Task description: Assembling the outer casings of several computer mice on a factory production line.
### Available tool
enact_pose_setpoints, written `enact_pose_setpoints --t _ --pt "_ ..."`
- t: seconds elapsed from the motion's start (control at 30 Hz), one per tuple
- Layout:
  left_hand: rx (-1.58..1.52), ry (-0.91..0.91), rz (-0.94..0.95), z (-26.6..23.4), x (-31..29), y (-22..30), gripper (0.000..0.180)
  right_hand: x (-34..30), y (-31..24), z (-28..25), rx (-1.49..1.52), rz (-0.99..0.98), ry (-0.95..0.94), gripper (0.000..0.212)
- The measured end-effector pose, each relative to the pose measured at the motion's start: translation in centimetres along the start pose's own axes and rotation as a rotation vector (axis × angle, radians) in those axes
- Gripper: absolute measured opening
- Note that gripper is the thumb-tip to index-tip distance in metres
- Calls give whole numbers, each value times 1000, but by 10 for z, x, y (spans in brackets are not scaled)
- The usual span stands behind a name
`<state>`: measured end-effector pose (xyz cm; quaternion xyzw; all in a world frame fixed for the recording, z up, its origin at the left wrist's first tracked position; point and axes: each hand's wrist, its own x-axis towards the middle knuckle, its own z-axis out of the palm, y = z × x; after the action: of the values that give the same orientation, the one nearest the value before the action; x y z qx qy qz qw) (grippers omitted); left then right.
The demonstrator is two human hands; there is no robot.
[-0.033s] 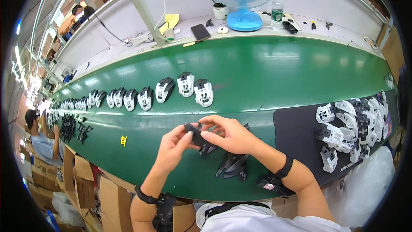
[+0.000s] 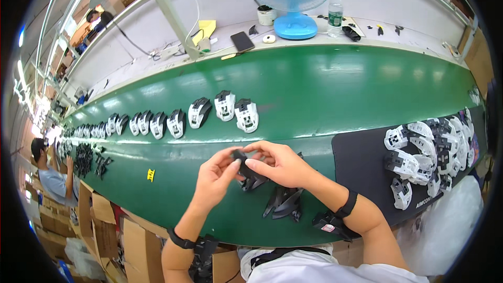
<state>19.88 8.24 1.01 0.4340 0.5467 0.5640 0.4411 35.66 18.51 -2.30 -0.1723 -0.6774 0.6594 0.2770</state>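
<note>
Middle left: we see black-and-white shells (image 2: 176, 124) in a row | left of centre: a small yellow piece (image 2: 151, 175) | centre: our left hand (image 2: 215, 177) pinches a black part (image 2: 239, 155), our right hand (image 2: 279, 164) gripping it too | lower centre: loose dark pieces (image 2: 286, 202) | right: pale shells (image 2: 402, 163) on a dark mat (image 2: 356, 170)

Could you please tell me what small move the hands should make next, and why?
Perhaps a slight turn of the small black part would be best: the left hand and the right hand both hold it and hide much of its surface, so turning it could bring a covered side into view.
</note>
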Motion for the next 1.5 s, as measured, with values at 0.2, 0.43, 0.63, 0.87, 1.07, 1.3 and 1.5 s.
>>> enact_pose_setpoints --t 0.2,0.43,0.63,0.87,1.07,1.3,1.5 --pt "747 263 493 -4 95 -8 28 -10 -12 -47 -23 0 10 25" --pt "1506 479 -125 -59 197 -65 78 -16 -45 -82 272 -54 277 14" --pt "1320 638 -73 -55 193 -67 73 -17 -43 -85 328 -80 271 17" --pt "-89 177 196 28 110 -16 49 -11 -43 -77 358 -41 416 20" --pt "-403 121 -32 95 65 -15 21 2 -29 -50 268 -221 570 17" --pt "-492 85 -33 100 60 -17 19 -1 -18 -44 -120 -213 611 22" --pt "-84 157 220 100 55 -15 19 -5 -15 -44 -125 -112 489 29"
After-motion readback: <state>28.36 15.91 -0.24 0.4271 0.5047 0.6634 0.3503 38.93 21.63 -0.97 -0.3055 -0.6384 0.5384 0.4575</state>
